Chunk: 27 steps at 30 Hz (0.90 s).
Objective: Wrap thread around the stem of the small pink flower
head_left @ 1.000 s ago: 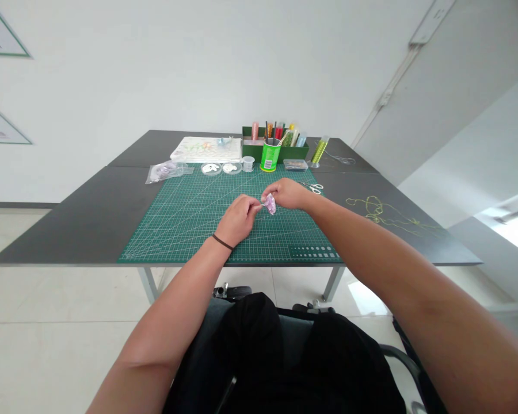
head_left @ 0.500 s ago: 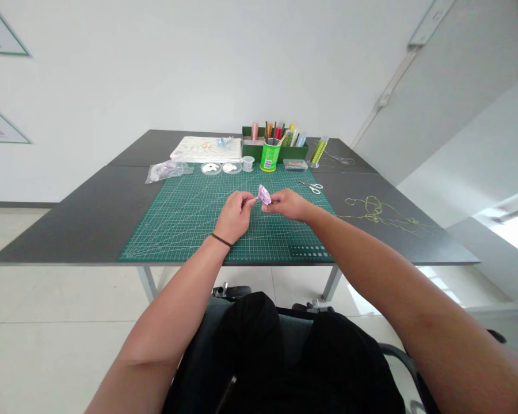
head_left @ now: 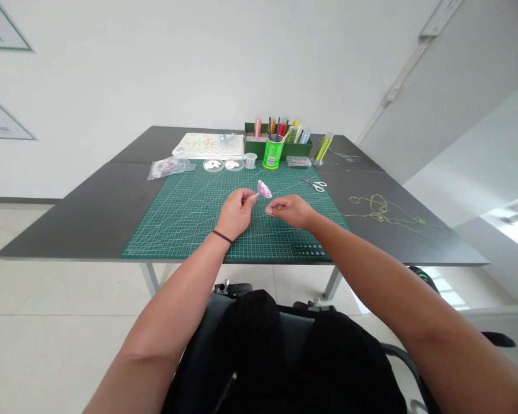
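Note:
A small artificial flower (head_left: 264,189) with pale purple petals is held above the green cutting mat (head_left: 190,213). My left hand (head_left: 236,211) pinches its thin stem between thumb and forefinger, and the bloom points to the right. Just right of the bloom, apart from it, is my right hand (head_left: 291,210). Its thumb and fingertips are pressed together; whether anything tiny sits between them cannot be made out.
Scissors (head_left: 316,185) lie right of my right hand. Tangled yellow-green thread (head_left: 377,208) is on the dark table (head_left: 77,213). Behind stand a green can (head_left: 273,152) of tools, a green box (head_left: 302,148) with bead tubes, two round dishes (head_left: 213,165) and a plastic bag (head_left: 170,167).
My right hand has come away from the flower, slightly right and down, and its fingers have drawn together. The left hand still holds the stem. The view has shifted slightly.

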Motion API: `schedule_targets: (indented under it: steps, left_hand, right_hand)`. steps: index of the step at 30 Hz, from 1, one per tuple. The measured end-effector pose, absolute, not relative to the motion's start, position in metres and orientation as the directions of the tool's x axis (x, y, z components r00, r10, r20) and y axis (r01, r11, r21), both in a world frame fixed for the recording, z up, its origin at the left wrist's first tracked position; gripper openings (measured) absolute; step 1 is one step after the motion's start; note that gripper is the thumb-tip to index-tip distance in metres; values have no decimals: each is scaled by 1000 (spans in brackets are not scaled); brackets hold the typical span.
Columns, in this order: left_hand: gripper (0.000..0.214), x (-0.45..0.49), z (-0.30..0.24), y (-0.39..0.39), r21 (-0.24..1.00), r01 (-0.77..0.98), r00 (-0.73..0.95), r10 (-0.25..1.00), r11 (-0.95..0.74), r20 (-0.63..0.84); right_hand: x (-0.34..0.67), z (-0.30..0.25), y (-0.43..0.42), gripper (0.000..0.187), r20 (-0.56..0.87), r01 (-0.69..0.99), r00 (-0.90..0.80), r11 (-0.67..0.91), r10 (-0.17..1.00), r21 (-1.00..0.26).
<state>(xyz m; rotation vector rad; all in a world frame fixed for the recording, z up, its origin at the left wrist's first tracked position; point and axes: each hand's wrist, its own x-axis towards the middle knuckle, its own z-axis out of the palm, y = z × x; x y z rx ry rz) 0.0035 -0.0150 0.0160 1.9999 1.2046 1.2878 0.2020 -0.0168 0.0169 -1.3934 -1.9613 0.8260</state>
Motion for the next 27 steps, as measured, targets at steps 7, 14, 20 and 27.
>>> schedule_targets:
  steps: [7,14,20,27]
  left_hand:
    - [8,5,15,-13,759,418,178,865,-499,470]
    - [15,5,11,-9,739,439,164,854,-511,493]
    - [12,5,10,-7,662,499,188,815,-560,548]
    - [9,4,14,-10,681,491,184,829,-543,528]
  right_hand:
    - [204,18,-23,25,147,549,-292,291,945,-784]
    - [202,20,-25,27,116,522,-291,259,950,-813]
    - [201,22,-26,26,114,509,-298,259,948,-821]
    - [200,25,-28,26,121,541,-309,278,943,-794]
